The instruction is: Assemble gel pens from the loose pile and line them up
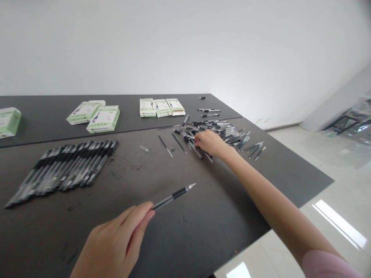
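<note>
In the foreground my left hand (120, 235) pinches the rear end of an uncapped pen (171, 198). The pen has a clear barrel, a black grip and a bare silver tip pointing up and to the right. Farther off, my right hand (210, 142) reaches into a heap of pens and pen parts (228, 129). Its fingers are curled together at the heap's near left edge, and what they hold, if anything, is hidden. A row of capped pens (69, 166) lies side by side on the left of the table.
Green-and-white boxes stand along the back, among them a left pair (103, 119), a group of three (162, 107) and one at the left edge (8, 122). Loose refills (165, 145) and a clear cap (144, 148) lie mid-table. The dark table (290, 177) ends at the right.
</note>
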Motion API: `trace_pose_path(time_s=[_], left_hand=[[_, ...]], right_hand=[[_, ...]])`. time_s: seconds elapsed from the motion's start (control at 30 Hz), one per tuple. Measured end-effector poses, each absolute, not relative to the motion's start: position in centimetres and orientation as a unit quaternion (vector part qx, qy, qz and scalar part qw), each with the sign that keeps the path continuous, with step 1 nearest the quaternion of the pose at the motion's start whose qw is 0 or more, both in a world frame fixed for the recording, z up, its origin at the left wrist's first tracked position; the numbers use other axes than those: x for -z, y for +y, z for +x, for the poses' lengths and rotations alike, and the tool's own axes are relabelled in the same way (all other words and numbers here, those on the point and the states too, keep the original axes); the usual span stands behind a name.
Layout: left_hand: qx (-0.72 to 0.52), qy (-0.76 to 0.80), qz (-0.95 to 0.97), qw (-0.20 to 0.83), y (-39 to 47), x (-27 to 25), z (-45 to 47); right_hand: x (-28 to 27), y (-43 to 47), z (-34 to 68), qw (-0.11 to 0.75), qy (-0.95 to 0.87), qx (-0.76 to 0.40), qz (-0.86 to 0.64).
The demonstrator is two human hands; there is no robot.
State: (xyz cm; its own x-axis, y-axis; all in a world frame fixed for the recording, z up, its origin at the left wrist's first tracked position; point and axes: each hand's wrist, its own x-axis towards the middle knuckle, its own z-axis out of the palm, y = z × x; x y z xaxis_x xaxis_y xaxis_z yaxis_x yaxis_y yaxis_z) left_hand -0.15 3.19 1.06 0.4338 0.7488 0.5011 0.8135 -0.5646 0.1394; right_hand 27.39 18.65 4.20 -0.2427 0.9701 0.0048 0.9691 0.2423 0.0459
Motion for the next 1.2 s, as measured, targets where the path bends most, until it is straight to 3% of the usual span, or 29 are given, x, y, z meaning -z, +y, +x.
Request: trace_pose_path(time_s=[1.2], left_hand=[[0.249, -0.471, -0.845, 0.047, 3.28, -1.81, 0.33]], right_hand=[[-4.05, 19.04, 26.8, 0.004, 0.835, -0.052, 0.548]])
